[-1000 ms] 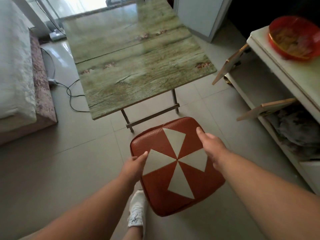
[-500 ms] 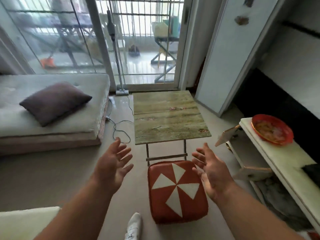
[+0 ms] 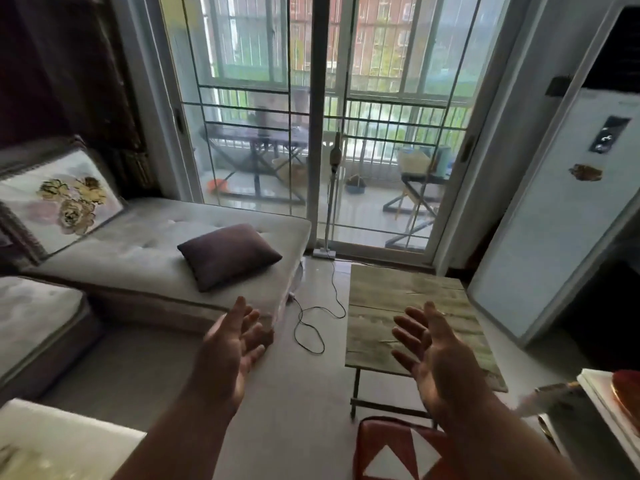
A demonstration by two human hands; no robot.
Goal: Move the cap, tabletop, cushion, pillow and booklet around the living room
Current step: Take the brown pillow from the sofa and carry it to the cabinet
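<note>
Two empty hands, your left hand [image 3: 230, 344] and right hand [image 3: 434, 355], reach out with fingers spread and palms facing, seemingly ready for the next carry: pillow [image 3: 228, 255] beyond the left, tabletop [image 3: 398, 299] under the right, cushion [image 3: 391, 452] below your right wrist.

Counts around the living room

Two hands, the left [image 3: 230, 351] and the right [image 3: 438, 362], both with fingers spread and holding nothing; one wooden folding bench [image 3: 408, 317]; one red-and-white cushion [image 3: 398, 452] on the floor; two pillows, one dark purple [image 3: 228, 254] and one flowered [image 3: 59, 202]; two mattresses, the long one [image 3: 138, 258] and a nearer one [image 3: 31, 323]; one black cable [image 3: 311, 327]; one red bowl [image 3: 627, 389].
</note>
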